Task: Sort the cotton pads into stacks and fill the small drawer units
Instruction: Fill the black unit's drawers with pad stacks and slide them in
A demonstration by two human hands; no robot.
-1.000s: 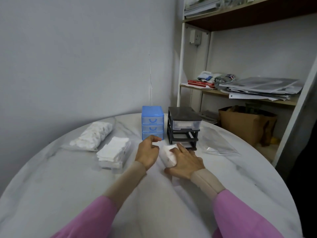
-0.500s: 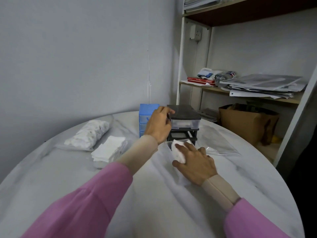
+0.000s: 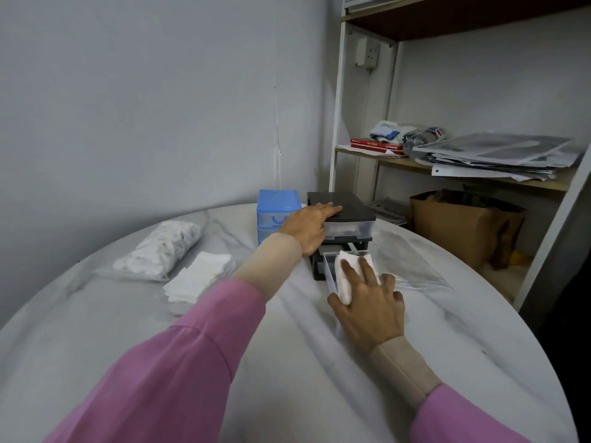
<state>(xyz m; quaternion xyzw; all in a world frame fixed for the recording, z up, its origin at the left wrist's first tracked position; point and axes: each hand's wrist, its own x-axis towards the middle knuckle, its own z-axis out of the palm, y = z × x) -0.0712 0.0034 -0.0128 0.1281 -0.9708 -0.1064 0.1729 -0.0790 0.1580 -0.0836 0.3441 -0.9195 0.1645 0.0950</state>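
A black drawer unit (image 3: 348,209) stands at the back of the round table, beside a blue drawer unit (image 3: 275,206). My left hand (image 3: 307,225) rests flat on the black unit's top with straight fingers. A clear drawer (image 3: 329,271) is pulled out from the lower part of the black unit. My right hand (image 3: 367,302) holds a stack of white cotton pads (image 3: 344,271) in that drawer, fingers over the top and thumb round the near end. The upper clear drawer is closed.
A loose pile of square pads (image 3: 198,279) and a bag of cotton pads (image 3: 160,247) lie to the left. An empty clear plastic bag (image 3: 412,266) lies right of the black unit. Behind the marble table (image 3: 287,362) is a shelf with papers and a cardboard box (image 3: 457,225).
My left hand rose from the table onto the top of the black unit. My right hand carried the pad stack forward into the pulled-out drawer.
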